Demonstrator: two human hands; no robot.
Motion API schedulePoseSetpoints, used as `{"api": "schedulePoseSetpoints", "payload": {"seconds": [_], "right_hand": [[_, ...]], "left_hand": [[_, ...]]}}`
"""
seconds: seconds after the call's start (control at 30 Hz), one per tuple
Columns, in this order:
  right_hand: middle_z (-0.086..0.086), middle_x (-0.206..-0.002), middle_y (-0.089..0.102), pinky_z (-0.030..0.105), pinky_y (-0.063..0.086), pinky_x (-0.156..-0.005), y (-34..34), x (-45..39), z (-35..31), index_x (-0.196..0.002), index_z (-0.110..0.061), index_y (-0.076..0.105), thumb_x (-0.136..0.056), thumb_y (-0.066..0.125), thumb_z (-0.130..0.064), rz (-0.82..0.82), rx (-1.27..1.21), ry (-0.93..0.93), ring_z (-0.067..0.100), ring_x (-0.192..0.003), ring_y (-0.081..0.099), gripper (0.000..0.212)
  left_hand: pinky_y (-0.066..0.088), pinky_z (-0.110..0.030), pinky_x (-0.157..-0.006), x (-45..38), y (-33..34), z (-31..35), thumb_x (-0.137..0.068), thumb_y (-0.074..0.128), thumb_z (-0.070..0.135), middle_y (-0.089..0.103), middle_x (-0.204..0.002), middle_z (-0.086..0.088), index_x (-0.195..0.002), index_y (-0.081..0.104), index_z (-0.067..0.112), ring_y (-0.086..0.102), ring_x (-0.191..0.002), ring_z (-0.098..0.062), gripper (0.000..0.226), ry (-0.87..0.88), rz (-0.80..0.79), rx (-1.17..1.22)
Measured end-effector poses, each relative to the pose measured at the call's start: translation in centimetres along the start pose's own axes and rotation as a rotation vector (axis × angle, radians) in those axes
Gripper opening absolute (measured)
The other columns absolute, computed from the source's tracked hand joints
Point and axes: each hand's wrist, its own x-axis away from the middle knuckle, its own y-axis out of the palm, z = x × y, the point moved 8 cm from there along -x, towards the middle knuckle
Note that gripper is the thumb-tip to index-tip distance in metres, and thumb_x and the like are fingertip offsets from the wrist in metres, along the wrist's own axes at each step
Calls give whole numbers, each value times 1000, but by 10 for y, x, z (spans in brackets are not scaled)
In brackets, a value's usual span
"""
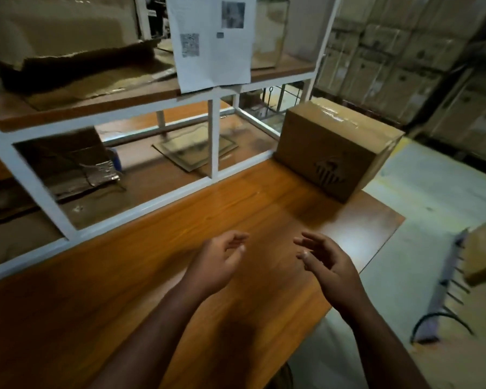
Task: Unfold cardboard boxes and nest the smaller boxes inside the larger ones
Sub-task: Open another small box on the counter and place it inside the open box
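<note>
A closed, taped cardboard box with a dark printed mark on its front stands at the far right corner of the wooden table. My left hand and my right hand hover over the table's near part, palms facing each other, fingers loosely curved, holding nothing. Both hands are well short of the box. A flattened piece of cardboard lies on the lower shelf behind the white frame. Torn cardboard is piled on the upper shelf at the left.
A white metal shelf frame runs along the table's far side, with a printed paper sheet hanging from it. Dark cardboard with tape sits lower left. Stacked cartons line the right wall. A metal rack stands on the floor.
</note>
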Motion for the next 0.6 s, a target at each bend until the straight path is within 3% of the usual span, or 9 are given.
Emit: {"api": "schedulePoseSetpoints", "payload": {"seconds": [0.1,0.27,0.4,0.47,0.53,0.6], "right_hand": [[-21,-128,72,32,62,-93,-31,-52,10,-134,-45,60,-104,66,-24,7,14,-13,5,-117,70,37],[-20,-129,72,16,57,-92,-99,-132,11,-134,-37,64,-104,65,-19,-14,2,-86,-4,-118,66,35],[-8,-106,79,23,60,-92,-195,-204,2,-103,-15,75,-99,54,6,311,-12,-148,6,-108,72,29],[-7,-97,78,26,59,-82,-231,-246,-5,-94,-18,76,-94,54,5,455,51,-192,11,-96,73,31],[-5,-101,78,29,53,-81,-254,-288,-7,-94,-28,76,-92,58,-4,530,183,-214,17,-100,71,30],[-1,-120,77,28,44,-92,-268,-325,0,-104,-28,80,-95,56,-9,556,333,-218,22,-119,65,31]], "left_hand": [[53,-37,-103,-54,35,19,-103,58,31,63,-133,19,-128,58,48,57,-123,0,30,0,-3,37],[49,-35,-105,-132,98,56,-103,58,35,59,-139,22,-131,59,50,53,-131,-1,32,-16,65,113],[49,-34,-106,-170,140,90,-104,57,30,56,-142,21,-135,57,47,51,-132,-1,36,-29,58,162],[51,-35,-105,-193,154,107,-104,57,29,55,-141,23,-136,55,47,51,-130,1,37,-18,67,160],[52,-37,-103,-217,165,125,-104,58,27,55,-140,22,-136,55,44,52,-128,1,37,-1,81,138],[53,-38,-101,-238,174,144,-103,58,27,56,-141,17,-139,54,41,53,-127,-1,38,15,87,112]]}}
